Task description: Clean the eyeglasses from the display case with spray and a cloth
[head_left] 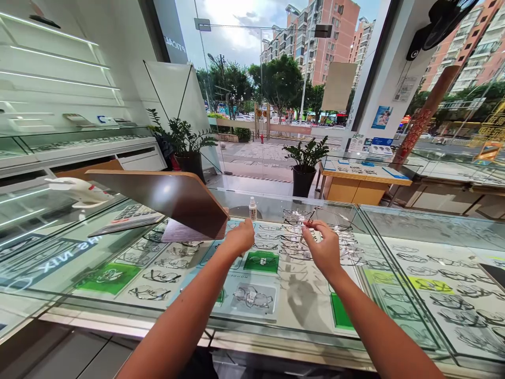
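My left hand (240,238) is closed, its curled fingers turned away from me, so what they hold, if anything, is hidden. Just beyond its knuckles a small clear spray bottle with a white cap (253,209) stands upright on the glass counter. I cannot tell whether the hand touches it. My right hand (324,246) pinches a thin-framed pair of eyeglasses (314,216) between thumb and fingers, above the counter. Around and below that hand lie several rows of eyeglasses (290,245) on the glass top.
The glass display counter (303,327) holds more eyeglasses and green cards (262,261). A tilted brown-edged mirror or board (165,197) stands at left, near a calculator-like keypad (128,217). Another glass case (418,231) adjoins on the right. Potted plants (303,176) stand beyond, before glass doors.
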The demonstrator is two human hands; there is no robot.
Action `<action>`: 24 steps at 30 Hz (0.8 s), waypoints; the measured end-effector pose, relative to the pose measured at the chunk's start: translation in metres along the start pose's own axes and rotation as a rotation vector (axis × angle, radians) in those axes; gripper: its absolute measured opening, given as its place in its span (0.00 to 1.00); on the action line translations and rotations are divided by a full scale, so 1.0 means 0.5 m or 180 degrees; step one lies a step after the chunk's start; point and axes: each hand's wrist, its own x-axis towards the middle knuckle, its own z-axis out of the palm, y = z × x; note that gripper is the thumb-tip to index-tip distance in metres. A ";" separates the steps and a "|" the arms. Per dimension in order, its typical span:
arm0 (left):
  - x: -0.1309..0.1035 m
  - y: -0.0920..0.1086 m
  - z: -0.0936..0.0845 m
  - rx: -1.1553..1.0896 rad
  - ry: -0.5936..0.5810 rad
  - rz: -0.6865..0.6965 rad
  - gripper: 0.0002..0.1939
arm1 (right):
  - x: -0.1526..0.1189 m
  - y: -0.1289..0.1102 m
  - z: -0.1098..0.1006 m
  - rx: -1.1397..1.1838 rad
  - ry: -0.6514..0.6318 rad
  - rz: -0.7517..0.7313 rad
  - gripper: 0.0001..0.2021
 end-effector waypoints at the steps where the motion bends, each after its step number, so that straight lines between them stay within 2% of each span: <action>1: 0.003 0.001 0.002 0.0038 0.0022 -0.0084 0.09 | 0.001 0.000 -0.001 0.0012 0.0003 0.0005 0.11; 4: 0.021 0.012 0.004 0.0119 0.0155 -0.0275 0.19 | 0.005 0.002 -0.004 0.0023 -0.0009 0.0006 0.11; 6: 0.045 0.025 0.004 -0.0010 0.0414 -0.0322 0.29 | 0.010 0.004 -0.007 0.0015 -0.0037 -0.0017 0.11; 8: 0.076 0.036 0.006 -0.0447 0.0787 -0.0364 0.38 | 0.016 0.007 -0.012 0.0007 -0.0043 -0.0069 0.12; 10: 0.108 0.042 0.012 -0.0928 0.0902 -0.0395 0.42 | 0.021 0.008 -0.019 0.0012 -0.0034 -0.0139 0.12; 12: 0.131 0.043 0.015 -0.1105 0.0792 -0.0429 0.37 | 0.030 0.007 -0.032 0.0043 -0.0057 -0.0218 0.12; 14: 0.143 0.044 0.011 -0.1199 0.0699 -0.0473 0.25 | 0.044 0.002 -0.052 0.0064 -0.0115 -0.0309 0.12; 17: 0.153 0.064 -0.020 -0.1424 0.0757 -0.0378 0.12 | 0.088 -0.017 -0.093 -0.0055 -0.0239 -0.0423 0.14; 21: 0.155 0.148 -0.103 -0.2047 0.0733 0.0378 0.10 | 0.182 -0.063 -0.155 -0.0174 -0.0600 -0.0430 0.15; 24: 0.128 0.228 -0.169 -0.2691 0.0620 0.1014 0.14 | 0.241 -0.110 -0.182 0.0201 -0.0764 -0.0310 0.15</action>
